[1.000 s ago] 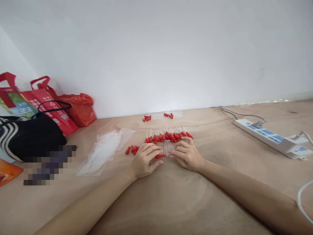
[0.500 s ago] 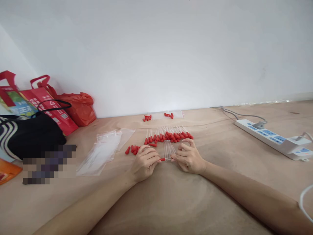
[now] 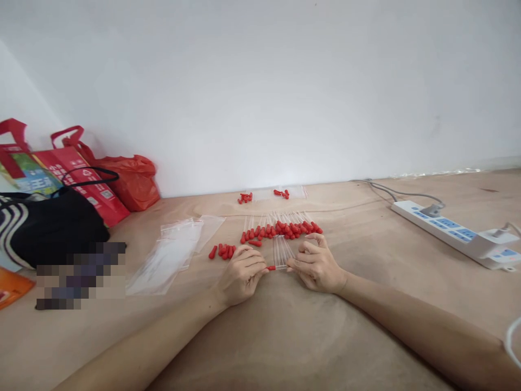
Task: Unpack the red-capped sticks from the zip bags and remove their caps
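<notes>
Between the fingers of my left hand (image 3: 243, 273) is a red rubber bulb (image 3: 271, 267), its tip showing. My right hand (image 3: 319, 266) pinches a thin clear dropper tube (image 3: 280, 267), which lies level between both hands and meets the bulb. Just behind it, several bare clear tubes (image 3: 281, 248) lie side by side. Farther back is a row of droppers with red bulbs (image 3: 291, 229), their clear stems pointing to the wall. Loose red bulbs (image 3: 226, 251) lie beside my left hand, and one single bulb (image 3: 255, 243) lies ahead of it.
Clear zip bags (image 3: 169, 258) lie left of my hands. Near the wall (image 3: 260, 98) are another clear bag (image 3: 299, 191) and small red bulbs (image 3: 245, 197). A white power strip (image 3: 437, 222) with cables stands right. Shopping bags (image 3: 81, 174) and a black bag (image 3: 57, 228) fill the left side.
The view has shifted very slightly. Both hands keep their hold on the bulb and tube, with the right hand a touch farther right.
</notes>
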The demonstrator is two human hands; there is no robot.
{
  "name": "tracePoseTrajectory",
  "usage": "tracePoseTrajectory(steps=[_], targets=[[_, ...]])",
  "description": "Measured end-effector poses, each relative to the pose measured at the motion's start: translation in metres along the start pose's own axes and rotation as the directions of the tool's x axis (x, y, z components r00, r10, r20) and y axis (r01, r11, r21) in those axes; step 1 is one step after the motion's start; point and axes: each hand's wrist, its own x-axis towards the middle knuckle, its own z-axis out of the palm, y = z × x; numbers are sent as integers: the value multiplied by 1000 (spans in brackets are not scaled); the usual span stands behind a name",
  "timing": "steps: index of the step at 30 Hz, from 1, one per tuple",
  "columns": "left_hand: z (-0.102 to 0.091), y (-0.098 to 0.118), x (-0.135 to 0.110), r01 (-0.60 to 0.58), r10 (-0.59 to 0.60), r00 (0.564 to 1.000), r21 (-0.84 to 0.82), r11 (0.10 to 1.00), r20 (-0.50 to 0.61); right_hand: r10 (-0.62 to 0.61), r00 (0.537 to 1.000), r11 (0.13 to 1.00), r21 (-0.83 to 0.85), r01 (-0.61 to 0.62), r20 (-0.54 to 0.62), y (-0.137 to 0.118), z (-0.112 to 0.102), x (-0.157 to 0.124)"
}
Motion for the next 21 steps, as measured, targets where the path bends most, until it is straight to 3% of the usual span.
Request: tracePoseTrajectory(steps=[5,10,13,18,21], targets=[[-2,-5,-3,-18,18,999,-7,1000,-27,14,1000,1000,17,-14,-9,3,-4,-3],[-9,-13,-14,41,-38,996,39,998,-87,215,976,976,-10,-216,-42,14,-9,-14],[-12,-18,-18,116,-109,986,55,992,-125,276,960,961,-26,-277,-45,17,-6,-16],[-31,-37,-18,372,-317,904,159,915,-287,354,934,935,-12,-355,-49,14,-1,-9],[-46,-55,-23,548,-502,820,122,828,-275,376,924,926,-1,-377,-65,10,5,-2]])
